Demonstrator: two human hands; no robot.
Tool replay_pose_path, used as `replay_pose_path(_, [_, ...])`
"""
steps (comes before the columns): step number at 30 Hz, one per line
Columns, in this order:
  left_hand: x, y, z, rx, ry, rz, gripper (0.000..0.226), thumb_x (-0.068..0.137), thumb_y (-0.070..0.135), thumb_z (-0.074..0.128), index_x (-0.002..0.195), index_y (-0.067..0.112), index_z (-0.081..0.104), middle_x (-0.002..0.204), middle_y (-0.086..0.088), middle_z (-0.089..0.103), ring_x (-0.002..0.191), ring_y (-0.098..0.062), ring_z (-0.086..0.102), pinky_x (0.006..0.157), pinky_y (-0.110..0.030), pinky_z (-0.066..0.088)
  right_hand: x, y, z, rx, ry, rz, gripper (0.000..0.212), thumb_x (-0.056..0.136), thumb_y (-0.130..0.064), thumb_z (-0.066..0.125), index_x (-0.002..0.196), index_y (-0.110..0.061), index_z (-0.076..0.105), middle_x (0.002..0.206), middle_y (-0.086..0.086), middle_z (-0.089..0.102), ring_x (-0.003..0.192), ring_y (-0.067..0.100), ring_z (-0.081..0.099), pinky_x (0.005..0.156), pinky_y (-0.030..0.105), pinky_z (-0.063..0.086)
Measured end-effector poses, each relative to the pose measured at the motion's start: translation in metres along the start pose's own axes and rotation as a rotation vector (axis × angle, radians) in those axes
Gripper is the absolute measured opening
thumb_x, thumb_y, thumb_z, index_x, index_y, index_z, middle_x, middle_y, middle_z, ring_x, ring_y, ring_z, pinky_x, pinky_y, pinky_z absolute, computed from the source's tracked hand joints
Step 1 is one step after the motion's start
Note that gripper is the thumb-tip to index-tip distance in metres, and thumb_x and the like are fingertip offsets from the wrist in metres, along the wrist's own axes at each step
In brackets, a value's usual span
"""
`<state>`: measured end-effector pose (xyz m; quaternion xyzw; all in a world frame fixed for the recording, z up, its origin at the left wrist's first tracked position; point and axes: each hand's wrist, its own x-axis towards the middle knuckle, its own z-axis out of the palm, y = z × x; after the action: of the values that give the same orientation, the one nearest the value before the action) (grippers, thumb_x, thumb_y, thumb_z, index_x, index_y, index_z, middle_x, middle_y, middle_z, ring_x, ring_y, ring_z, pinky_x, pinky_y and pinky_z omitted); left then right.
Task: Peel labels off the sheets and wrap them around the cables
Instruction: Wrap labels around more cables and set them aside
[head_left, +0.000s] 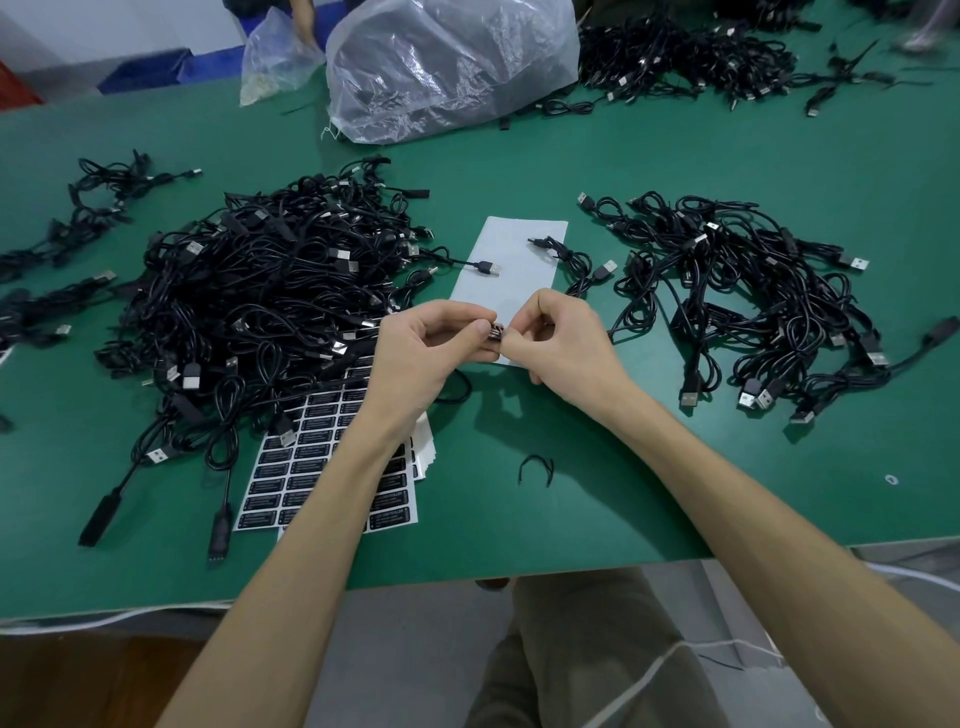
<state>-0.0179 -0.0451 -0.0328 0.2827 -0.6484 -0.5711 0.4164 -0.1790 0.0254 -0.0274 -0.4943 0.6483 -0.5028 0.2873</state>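
Note:
My left hand (431, 345) and my right hand (558, 340) meet above the table's middle. Between their fingertips they pinch a small black label (495, 332) on a thin black cable; the cable itself is mostly hidden by the fingers. A sheet of black labels (311, 457) lies under my left forearm, on top of a small stack of sheets. A large heap of black USB cables (260, 291) lies to the left. A smaller pile of cables (737, 291) lies to the right. An empty white backing sheet (511, 270) lies just behind my hands.
The green table (675, 467) ends in a front edge near my body. A big clear plastic bag (447, 67) sits at the back, more cables (685, 57) at the back right. A short black cable tie (535, 467) lies near my right forearm.

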Motion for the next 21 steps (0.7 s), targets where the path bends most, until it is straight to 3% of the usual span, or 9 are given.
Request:
replay_pose_path(12, [-0.0002, -0.0008, -0.0006, 0.010, 0.001, -0.014, 0.010, 0.092, 0.000, 0.073, 0.101, 0.004, 0.077, 0.090, -0.011, 0.079, 0.085, -0.024, 0.077, 0.077, -0.026, 0.062, 0.0015, -0.0002, 0.0009, -0.071, -0.006, 0.007, 0.015, 0.085, -0.023, 0.071, 0.075, -0.020, 0.060, 0.051, -0.016, 0.057, 0.050, 0.005, 0.052, 0.049, 0.019, 0.042])
replay_pose_path(21, [-0.0003, -0.0010, -0.0011, 0.079, -0.017, -0.002, 0.009, 0.091, 0.000, 0.075, 0.100, 0.002, 0.074, 0.085, -0.006, 0.078, 0.081, -0.020, 0.077, 0.076, -0.026, 0.061, 0.0019, 0.0001, 0.0011, -0.124, -0.025, 0.001, 0.016, 0.083, -0.025, 0.072, 0.073, -0.021, 0.060, 0.063, -0.007, 0.061, 0.051, 0.004, 0.052, 0.050, 0.024, 0.045])
